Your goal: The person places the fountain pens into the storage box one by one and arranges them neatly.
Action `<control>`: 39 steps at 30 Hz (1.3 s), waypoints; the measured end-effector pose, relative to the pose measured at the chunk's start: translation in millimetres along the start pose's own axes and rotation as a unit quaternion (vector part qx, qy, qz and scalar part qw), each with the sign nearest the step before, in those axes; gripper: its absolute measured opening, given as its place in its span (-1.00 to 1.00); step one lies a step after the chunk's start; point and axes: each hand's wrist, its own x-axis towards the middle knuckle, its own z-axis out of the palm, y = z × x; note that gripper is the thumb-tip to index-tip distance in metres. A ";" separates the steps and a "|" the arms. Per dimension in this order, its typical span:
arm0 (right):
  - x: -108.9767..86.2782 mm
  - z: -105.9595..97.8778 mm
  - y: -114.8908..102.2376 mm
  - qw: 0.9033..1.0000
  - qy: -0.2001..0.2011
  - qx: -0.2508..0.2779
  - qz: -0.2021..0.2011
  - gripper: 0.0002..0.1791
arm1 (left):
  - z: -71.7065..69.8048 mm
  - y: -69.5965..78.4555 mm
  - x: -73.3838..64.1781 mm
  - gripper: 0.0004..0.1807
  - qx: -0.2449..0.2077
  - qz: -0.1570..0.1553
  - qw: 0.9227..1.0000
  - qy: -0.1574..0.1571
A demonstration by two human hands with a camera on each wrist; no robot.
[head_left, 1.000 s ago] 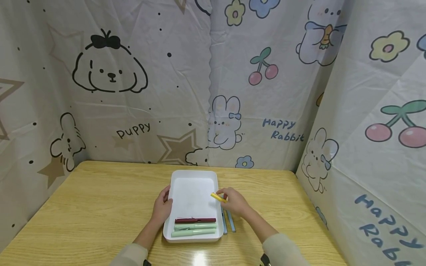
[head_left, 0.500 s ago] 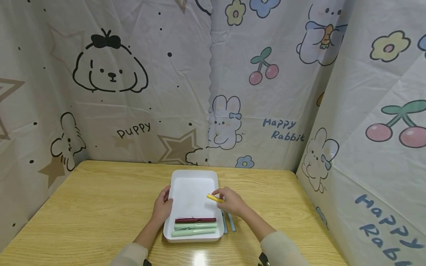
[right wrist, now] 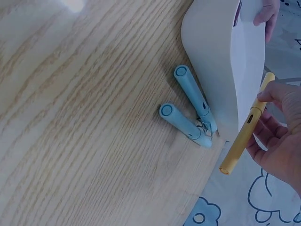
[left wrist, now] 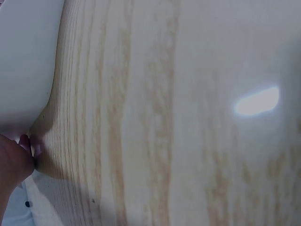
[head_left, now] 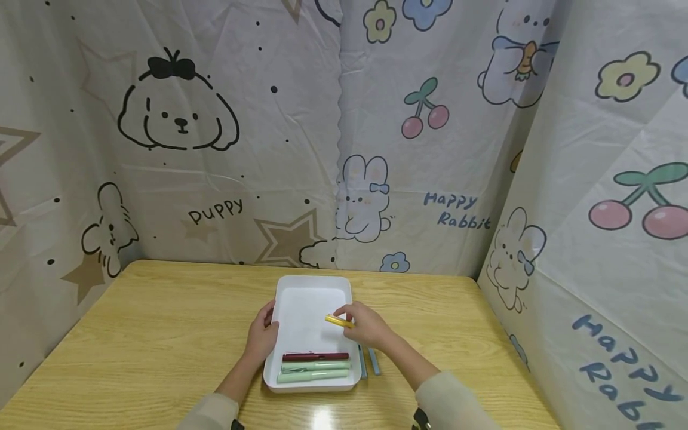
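Observation:
A yellow pen is pinched between the thumb and fingers of my right hand, above the right side of a white tray. In the right wrist view, the yellow pen hangs slantwise beside the tray wall. My left hand grips the tray's left edge, thumb near the rim. Inside the tray's near end lie a dark red pen and two light green pens, side by side. On the table right of the tray rest two light blue pens, partly hidden in the head view.
The wooden table extends around the tray on all sides. Behind it and to the sides hang printed cloth curtains with puppy, rabbit and cherry drawings. A lamp glare shines on the table's near part.
My right hand has moved left with the yellow pen, from the tray's right rim to over its inside. The left hand and the tray have stayed put.

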 end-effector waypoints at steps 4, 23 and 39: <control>0.9 -0.2 -5.0 1.000 0.003 0.000 -0.006 -0.61 | -0.2 1.2 1.7 -0.44 0.001 0.005 1.000 0.002; 7.5 8.5 -28.1 0.998 -0.011 -0.037 -0.051 -0.61 | -0.1 -1.3 0.6 -0.43 -0.001 0.005 1.000 -0.001; 14.7 18.8 -45.9 0.997 -0.042 -0.039 -0.054 -0.62 | 0.0 -1.7 0.7 -0.43 0.011 -0.001 1.000 -0.001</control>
